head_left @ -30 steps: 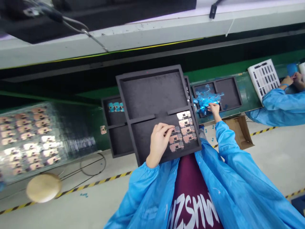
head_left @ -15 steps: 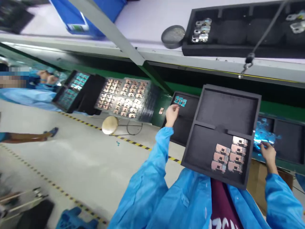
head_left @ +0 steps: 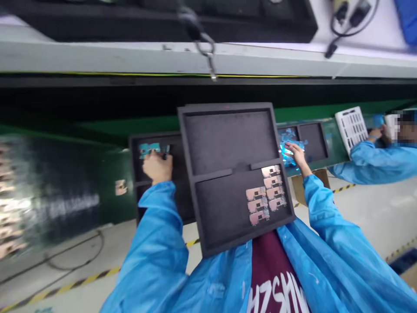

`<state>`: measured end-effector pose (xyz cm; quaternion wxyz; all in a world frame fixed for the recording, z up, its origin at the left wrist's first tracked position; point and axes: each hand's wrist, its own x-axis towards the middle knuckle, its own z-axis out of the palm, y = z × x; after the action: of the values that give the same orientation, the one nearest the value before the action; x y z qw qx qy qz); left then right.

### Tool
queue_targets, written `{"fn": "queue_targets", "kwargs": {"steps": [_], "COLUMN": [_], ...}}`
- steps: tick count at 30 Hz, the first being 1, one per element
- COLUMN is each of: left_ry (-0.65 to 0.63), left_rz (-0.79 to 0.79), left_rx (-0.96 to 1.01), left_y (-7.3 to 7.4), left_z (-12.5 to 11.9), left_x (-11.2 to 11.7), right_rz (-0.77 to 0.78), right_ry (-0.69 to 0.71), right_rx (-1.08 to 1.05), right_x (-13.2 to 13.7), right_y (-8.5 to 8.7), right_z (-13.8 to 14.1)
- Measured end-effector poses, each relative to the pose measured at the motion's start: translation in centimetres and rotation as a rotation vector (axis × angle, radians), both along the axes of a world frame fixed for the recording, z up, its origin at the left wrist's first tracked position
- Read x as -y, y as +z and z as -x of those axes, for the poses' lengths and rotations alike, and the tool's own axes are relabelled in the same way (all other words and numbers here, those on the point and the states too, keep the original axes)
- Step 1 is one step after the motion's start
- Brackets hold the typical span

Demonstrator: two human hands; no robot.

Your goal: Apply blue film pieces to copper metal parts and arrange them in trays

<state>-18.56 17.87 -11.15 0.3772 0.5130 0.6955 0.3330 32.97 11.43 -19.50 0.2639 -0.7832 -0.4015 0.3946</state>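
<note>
My left hand (head_left: 158, 166) is over the left black tray (head_left: 177, 182), its fingers closed on a small circuit board (head_left: 167, 150) that stands tilted at the fingertips. Beside it, teal-faced circuit boards (head_left: 145, 150) lie in that tray's far left corner, partly hidden by the hand. My right hand (head_left: 296, 154) hovers with fingers stretched out over a pile of shiny blue film pieces (head_left: 287, 138). Between the hands, a black divided tray (head_left: 213, 213) rests in front of my body. Copper-coloured circuit boards (head_left: 257, 204) sit in two columns in its near compartment.
A single copper-coloured board (head_left: 120, 187) lies on the green bench left of the trays. A metal clip (head_left: 208, 54) hangs from above before the shelf edge (head_left: 107, 56). At right, a co-worker's blue sleeve (head_left: 378, 163) is near a white slotted tray (head_left: 352, 129).
The view has swung right, bringing in the co-worker at right. My left hand now has a board upright at its fingertips. My right hand's fingers have spread over the blue film.
</note>
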Motion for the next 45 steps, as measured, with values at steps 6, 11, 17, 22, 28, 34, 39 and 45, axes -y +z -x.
{"fn": "queue_targets", "kwargs": {"steps": [6,11,17,22,28,34,39,45], "left_ry": [0.390,0.509,0.263,-0.225,-0.252,-0.094,-0.073,-0.149], "left_rz": [-0.097,-0.218,-0.297,-0.243,-0.134,0.118,0.043,-0.042], "left_rx": [-0.208,-0.005,0.013,0.085,0.312,0.545,0.454,0.385], "left_y": [-3.5,2.8,16.6,18.4,15.1,13.2,13.6,14.4], "left_z": [5.1,6.1,-5.4,-13.7,-18.3,-20.4,-20.6,-20.1], "left_x": [2.4,8.7,16.8,18.4,18.8,20.2,19.9,19.9], "right_rz": [-0.021,-0.078,-0.448,-0.301,-0.183,-0.404,-0.477,-0.520], "right_ry": [-0.012,-0.031,-0.040,0.372,0.100,-0.070,0.094,0.197], "right_rx": [-0.067,0.031,0.056,-0.679,-1.060,-0.813,-0.561,-0.479], "right_x": [-1.0,-1.3,3.7,12.2,15.6,16.1,15.6,13.9], "right_y": [0.4,2.3,11.8,21.0,20.3,19.3,19.9,20.5], "right_z": [-0.7,-2.2,2.6,12.2,16.2,16.4,15.6,14.1]}}
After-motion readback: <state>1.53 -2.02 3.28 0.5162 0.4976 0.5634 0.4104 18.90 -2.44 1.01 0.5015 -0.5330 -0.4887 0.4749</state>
